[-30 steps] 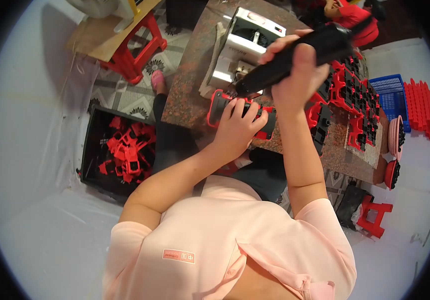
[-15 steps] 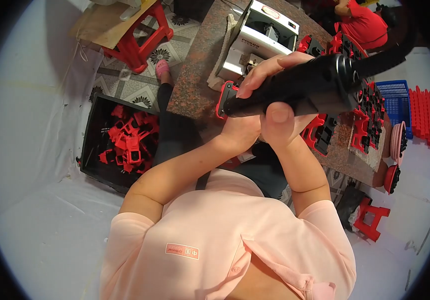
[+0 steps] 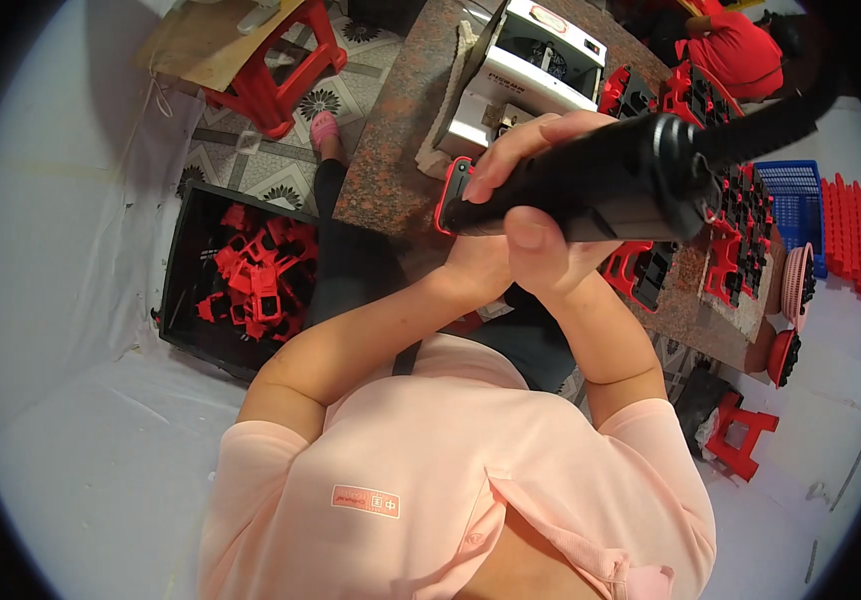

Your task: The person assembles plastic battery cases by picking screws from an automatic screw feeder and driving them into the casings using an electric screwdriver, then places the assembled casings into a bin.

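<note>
My right hand (image 3: 541, 235) is wrapped round a black electric screwdriver (image 3: 601, 180), its thumb below the barrel and its fingers over the top. The thick black cable (image 3: 766, 130) runs off to the upper right. The screwdriver's tip is hidden from view. Beneath the tool lies my left hand (image 3: 481, 262), its fingers covered by the screwdriver, so its grip does not show. Just beyond both hands, a red and black plastic part (image 3: 454, 192) pokes out beside the right fingertips. Whether the left hand touches that part is hidden.
A white machine (image 3: 481, 95) stands on the stone-topped table (image 3: 381, 190). Red and black parts (image 3: 741, 240) stand in rows at the right, near a blue basket (image 3: 791, 190). A black bin (image 3: 186, 270) at left holds loose red parts. A person in red (image 3: 736, 55) sits opposite.
The right hand and screwdriver have shifted slightly left. The left hand has barely moved. The person in red has shifted a little at the far side.
</note>
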`<state>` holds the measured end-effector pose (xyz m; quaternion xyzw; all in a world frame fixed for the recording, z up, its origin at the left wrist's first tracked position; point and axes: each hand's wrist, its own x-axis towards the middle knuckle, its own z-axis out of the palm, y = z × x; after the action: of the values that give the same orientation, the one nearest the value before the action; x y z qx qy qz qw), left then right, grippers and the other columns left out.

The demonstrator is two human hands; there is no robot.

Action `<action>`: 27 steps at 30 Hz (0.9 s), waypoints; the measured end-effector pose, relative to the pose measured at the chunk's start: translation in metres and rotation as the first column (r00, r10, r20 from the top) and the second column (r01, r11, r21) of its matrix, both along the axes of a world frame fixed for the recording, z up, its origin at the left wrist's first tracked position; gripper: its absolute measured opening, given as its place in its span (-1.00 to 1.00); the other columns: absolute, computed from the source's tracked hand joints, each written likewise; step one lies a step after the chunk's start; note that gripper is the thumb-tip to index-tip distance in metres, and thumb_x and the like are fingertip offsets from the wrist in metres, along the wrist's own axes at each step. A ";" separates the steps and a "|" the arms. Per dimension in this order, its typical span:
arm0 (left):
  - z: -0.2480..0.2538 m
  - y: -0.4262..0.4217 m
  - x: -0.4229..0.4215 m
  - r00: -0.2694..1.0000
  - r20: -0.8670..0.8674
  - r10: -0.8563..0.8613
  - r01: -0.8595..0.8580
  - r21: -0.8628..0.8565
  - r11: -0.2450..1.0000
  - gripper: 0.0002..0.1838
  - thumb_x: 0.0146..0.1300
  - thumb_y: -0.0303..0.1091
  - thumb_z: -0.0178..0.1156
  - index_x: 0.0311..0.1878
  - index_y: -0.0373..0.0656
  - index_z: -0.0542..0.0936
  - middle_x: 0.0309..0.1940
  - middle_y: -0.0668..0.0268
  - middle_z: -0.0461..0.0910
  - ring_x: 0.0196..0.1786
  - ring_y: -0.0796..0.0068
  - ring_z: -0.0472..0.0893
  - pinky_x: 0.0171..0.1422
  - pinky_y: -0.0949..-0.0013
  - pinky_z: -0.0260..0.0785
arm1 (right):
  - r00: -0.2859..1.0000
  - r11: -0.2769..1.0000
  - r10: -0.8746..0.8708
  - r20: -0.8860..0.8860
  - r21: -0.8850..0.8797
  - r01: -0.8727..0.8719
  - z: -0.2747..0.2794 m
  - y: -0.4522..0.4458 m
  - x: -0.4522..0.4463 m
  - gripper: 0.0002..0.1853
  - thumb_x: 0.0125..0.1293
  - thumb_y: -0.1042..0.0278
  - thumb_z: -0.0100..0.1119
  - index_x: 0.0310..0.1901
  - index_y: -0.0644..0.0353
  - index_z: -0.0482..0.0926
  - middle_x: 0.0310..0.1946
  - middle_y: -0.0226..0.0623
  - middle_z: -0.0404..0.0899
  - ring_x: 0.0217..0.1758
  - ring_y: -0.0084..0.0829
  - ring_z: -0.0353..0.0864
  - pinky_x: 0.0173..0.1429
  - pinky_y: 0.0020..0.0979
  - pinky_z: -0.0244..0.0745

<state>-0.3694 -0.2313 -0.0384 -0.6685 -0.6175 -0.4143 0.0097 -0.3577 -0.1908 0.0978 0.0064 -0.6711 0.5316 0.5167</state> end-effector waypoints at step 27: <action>0.035 -0.036 -0.063 0.956 -0.295 0.003 -0.029 -0.084 0.996 -0.36 -0.24 -0.27 0.45 0.06 0.00 0.54 0.07 0.25 0.44 0.15 0.10 0.37 0.25 0.02 0.21 | 0.897 0.900 -0.436 0.074 0.060 0.432 0.000 0.080 0.007 -0.80 0.29 0.43 0.19 -0.23 0.31 0.36 -0.52 -0.27 0.56 -0.58 -0.51 0.54 -0.43 -0.48 0.50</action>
<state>-0.4321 -0.2671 -0.0031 -0.7175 -0.6321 -0.2826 0.0757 -0.3508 -0.1107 0.0980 -0.1554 -0.6882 0.3887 0.5926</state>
